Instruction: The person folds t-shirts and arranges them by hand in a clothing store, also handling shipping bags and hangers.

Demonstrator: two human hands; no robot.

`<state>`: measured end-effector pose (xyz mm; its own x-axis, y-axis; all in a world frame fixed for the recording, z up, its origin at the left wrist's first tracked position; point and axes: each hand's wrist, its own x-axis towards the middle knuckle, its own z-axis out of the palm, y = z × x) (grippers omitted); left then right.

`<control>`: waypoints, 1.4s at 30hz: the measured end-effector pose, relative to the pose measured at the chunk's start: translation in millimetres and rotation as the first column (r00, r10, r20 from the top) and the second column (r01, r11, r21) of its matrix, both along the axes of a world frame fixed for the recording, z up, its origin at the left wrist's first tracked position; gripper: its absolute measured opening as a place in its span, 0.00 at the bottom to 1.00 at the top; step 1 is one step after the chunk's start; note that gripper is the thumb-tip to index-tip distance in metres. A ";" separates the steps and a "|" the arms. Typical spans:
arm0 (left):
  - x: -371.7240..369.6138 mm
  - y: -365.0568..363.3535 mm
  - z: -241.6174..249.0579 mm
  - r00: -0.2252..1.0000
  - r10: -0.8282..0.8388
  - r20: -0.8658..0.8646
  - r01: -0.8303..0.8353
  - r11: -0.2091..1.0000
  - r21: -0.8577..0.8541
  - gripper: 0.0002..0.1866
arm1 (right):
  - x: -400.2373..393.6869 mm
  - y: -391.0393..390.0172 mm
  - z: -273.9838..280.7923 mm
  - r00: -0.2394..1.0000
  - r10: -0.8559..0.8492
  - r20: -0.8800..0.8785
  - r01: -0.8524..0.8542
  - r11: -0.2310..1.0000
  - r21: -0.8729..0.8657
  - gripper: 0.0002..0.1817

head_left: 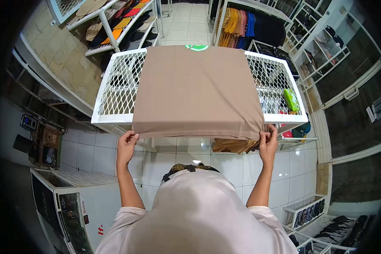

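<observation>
A brown cloth garment (194, 89) lies spread over a white metal mesh table (118, 86), its near edge hanging over the front. At the far edge of the cloth a green and white round mark shows. My left hand (127, 146) pinches the near left corner of the garment between thumb and fingers. The near right corner is pinched in my right hand (268, 144). Creases run across the right side of the cloth toward that corner. Below the table's front edge hangs a darker brown cloth (235, 145).
On the table's right side lies a green packet (291, 100). Shelves of caps (122, 23) stand at the back left, and a rack of hanging clothes (237, 25) at the back right. A white cabinet (99, 211) is at the lower left.
</observation>
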<state>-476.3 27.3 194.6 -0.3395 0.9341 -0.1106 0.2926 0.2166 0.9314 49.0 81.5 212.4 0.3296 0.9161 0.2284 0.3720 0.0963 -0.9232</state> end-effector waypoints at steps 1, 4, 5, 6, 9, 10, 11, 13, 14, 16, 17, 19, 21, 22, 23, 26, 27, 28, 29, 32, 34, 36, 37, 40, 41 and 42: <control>2.4 3.3 -3.1 1.000 0.000 0.000 0.000 1.000 0.003 0.09 | -1.0 -0.5 0.5 0.992 -0.009 0.124 0.015 0.999 -0.047 0.20; 26.6 5.5 0.4 0.974 0.216 -0.064 -0.194 0.950 0.244 0.10 | -17.6 -9.4 25.4 0.952 -0.028 0.306 0.037 0.999 -0.023 0.15; 37.1 4.5 12.0 0.943 0.317 -0.102 -0.282 0.922 0.266 0.11 | -21.1 -9.5 31.9 0.907 -0.104 0.408 0.071 0.993 0.094 0.14; 47.7 4.1 23.4 0.898 0.418 -0.136 -0.367 0.883 0.291 0.11 | -25.0 -8.4 35.7 0.849 -0.187 0.494 0.089 0.973 0.215 0.12; 70.3 1.9 36.0 0.848 0.450 -0.280 -0.311 0.850 0.425 0.15 | -46.7 -6.9 46.6 0.885 -0.125 0.449 0.039 0.980 0.195 0.15; 76.3 2.7 38.6 0.817 0.441 -0.371 -0.240 0.846 0.477 0.17 | -56.3 -4.5 48.1 0.921 -0.045 0.386 -0.011 0.990 0.142 0.17; 82.4 4.5 39.3 0.800 0.470 -0.373 -0.271 0.837 0.475 0.17 | -63.4 -1.2 46.1 0.896 0.007 0.444 -0.089 0.982 0.164 0.22; 93.7 2.1 38.2 0.857 0.289 -0.426 -0.157 0.935 0.319 0.23 | -77.4 4.9 44.1 0.852 0.113 0.511 -0.208 0.969 0.132 0.22; 101.2 -3.2 39.0 0.842 0.326 -0.429 -0.196 0.927 0.319 0.23 | -81.9 5.9 42.0 0.832 0.158 0.532 -0.257 0.959 0.116 0.21; 112.7 -12.6 41.8 0.838 0.301 -0.455 -0.187 0.942 0.279 0.28 | -87.7 2.9 50.0 0.789 0.219 0.575 -0.310 0.949 0.064 0.16; 117.2 -20.1 35.5 0.828 0.344 -0.444 -0.220 0.926 0.308 0.29 | -91.3 1.5 53.8 0.783 0.259 0.566 -0.385 0.916 0.113 0.12; 132.8 -42.0 29.6 0.819 0.414 -0.397 -0.326 0.905 0.272 0.29 | -98.0 -0.2 47.1 0.773 0.432 0.464 -0.551 0.820 0.154 0.08; 151.9 -65.0 19.9 0.812 0.489 -0.318 -0.443 0.872 0.209 0.26 | -103.9 -4.8 38.1 0.662 0.619 0.423 -0.704 0.708 0.065 0.07; 161.1 -76.7 13.6 0.788 0.527 -0.320 -0.484 0.850 0.208 0.26 | -108.0 -6.1 34.5 0.581 0.695 0.424 -0.771 0.637 0.013 0.06; 170.6 -90.0 6.0 0.794 0.538 -0.282 -0.504 0.843 0.188 0.25 | -112.9 -6.1 24.4 0.494 0.768 0.408 -0.836 0.549 -0.020 0.05; 195.6 -136.6 -16.0 0.737 0.633 -0.238 -0.615 0.774 0.153 0.20 | -135.7 -11.4 15.5 0.246 0.876 0.415 -0.946 0.310 -0.094 0.05; 205.3 -152.2 -14.0 0.716 0.671 -0.194 -0.666 0.739 0.101 0.19 | -145.0 -14.3 13.8 0.171 0.901 0.400 -0.964 0.236 -0.121 0.05; 213.2 -168.4 -12.6 0.686 0.712 -0.150 -0.714 0.699 0.051 0.19 | -155.6 -16.7 12.2 0.100 0.912 0.397 -0.979 0.160 -0.123 0.05; 218.7 -185.5 -13.2 0.637 0.752 -0.170 -0.757 0.651 0.044 0.18 | -166.7 -20.7 10.5 0.046 0.913 0.406 -0.988 0.102 -0.117 0.05; 233.0 -240.0 -21.9 0.484 0.850 -0.208 -0.856 0.509 0.092 0.17 | -202.3 -35.6 11.2 -0.134 0.895 0.426 -0.990 -0.101 -0.098 0.06; 242.5 -273.4 -25.6 0.361 0.907 -0.215 -0.916 0.389 0.102 0.17 | -226.8 -52.4 13.7 -0.238 0.866 0.441 -0.970 -0.231 -0.070 0.06; 247.0 -302.0 -26.4 0.276 0.948 -0.158 -0.955 0.289 0.069 0.17 | -251.1 -72.7 17.9 -0.275 0.877 0.394 -0.961 -0.251 -0.112 0.06; 249.6 -314.9 -26.2 0.219 0.969 -0.110 -0.973 0.226 0.055 0.17 | -262.7 -84.4 18.3 -0.308 0.870 0.385 -0.951 -0.283 -0.122 0.07; 249.1 -351.6 -28.0 0.093 0.986 -0.140 -0.992 0.103 0.071 0.17 | -296.7 -125.5 13.6 -0.404 0.833 0.377 -0.914 -0.377 -0.149 0.07; 246.9 -362.6 -25.4 0.054 0.995 -0.078 -0.998 0.056 0.027 0.16 | -307.6 -142.6 13.0 -0.440 0.818 0.369 -0.898 -0.411 -0.159 0.08; 245.8 -377.3 -26.8 0.015 0.997 -0.074 -0.999 0.018 0.039 0.16 | -317.5 -161.7 11.7 -0.467 0.799 0.379 -0.883 -0.444 -0.151 0.08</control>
<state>-230.5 -350.0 167.9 -0.9428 -0.3297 -0.0488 -0.1745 0.3636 0.9151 -268.5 -80.2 224.0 -0.9519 -0.2359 0.1955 -0.3028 0.6282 -0.7167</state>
